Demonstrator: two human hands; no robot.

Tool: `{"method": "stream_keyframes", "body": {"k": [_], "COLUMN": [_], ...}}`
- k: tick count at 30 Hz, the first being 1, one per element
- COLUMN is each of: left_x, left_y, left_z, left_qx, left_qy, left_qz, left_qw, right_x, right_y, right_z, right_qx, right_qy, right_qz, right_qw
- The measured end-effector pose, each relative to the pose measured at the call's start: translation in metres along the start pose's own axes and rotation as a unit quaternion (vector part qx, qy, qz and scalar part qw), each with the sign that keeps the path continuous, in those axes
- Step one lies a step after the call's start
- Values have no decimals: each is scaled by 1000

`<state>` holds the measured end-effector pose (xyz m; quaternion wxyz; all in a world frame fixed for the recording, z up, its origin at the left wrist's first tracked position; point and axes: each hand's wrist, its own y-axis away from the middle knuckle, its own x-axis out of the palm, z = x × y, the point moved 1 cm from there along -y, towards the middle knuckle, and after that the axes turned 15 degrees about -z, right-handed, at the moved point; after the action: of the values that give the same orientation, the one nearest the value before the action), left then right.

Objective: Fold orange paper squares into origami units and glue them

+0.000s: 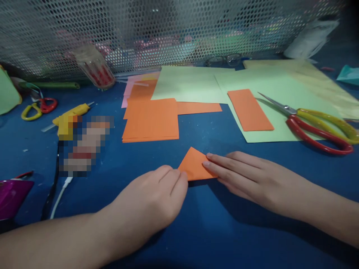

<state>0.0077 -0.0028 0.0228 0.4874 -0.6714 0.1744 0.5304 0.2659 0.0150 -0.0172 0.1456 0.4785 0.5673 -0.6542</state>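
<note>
A small orange paper [194, 164], folded into a triangle, lies flat on the blue table [213, 228] between both hands. My left hand [153, 198] rests knuckles-up with its fingers curled together, the fingertips pressing the paper's left corner. My right hand [241, 175] lies flat with fingers stretched out, the fingertips pressing down on the paper's right side.
A stack of orange sheets [151, 119] lies behind the paper. Light green sheets [196, 84] and an orange strip [249, 109] lie further back, with red-and-yellow scissors [316, 125] at the right. A yellow tool [71, 114], smaller scissors [37, 106], a jar [97, 69] and cables sit left. A perforated metal screen [168, 30] closes the back.
</note>
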Motion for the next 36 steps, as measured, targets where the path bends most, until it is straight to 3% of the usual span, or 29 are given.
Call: {"method": "stream_keyframes", "body": {"k": [4, 8, 10, 12, 14, 16, 20, 25, 36], "left_x": [-10, -16, -13, -6, 1, 7, 15, 23, 25], "left_y": [-5, -17, -21, -23, -22, -19, -12, -3, 4], "left_z": [11, 21, 25, 29, 34, 39, 42, 37, 30], "left_qx": [-107, -291, -377, -435, -456, -433, -345, -193, -86], "left_qy": [125, 250, 304, 344, 347, 318, 258, 159, 81], "left_qz": [-56, -108, -101, -61, -27, -18, -4, -40, -62], "left_qw": [985, 917, 869, 830, 819, 844, 903, 967, 991], "right_x": [-11, -24, -24, -19, -12, -6, -1, 1, -5], "right_y": [0, -7, -10, -11, -11, -9, -5, -3, -2], "right_z": [-3, -1, -2, -5, -10, -14, -13, -9, -24], "right_qx": [70, 247, 326, 379, 404, 400, 319, 246, 288], "right_qy": [-47, -69, -95, -139, -184, -199, -140, -77, -140], "right_qz": [-48, -96, -114, -91, -54, -33, -36, -24, -4], "right_qw": [995, 962, 933, 910, 894, 894, 937, 966, 948]}}
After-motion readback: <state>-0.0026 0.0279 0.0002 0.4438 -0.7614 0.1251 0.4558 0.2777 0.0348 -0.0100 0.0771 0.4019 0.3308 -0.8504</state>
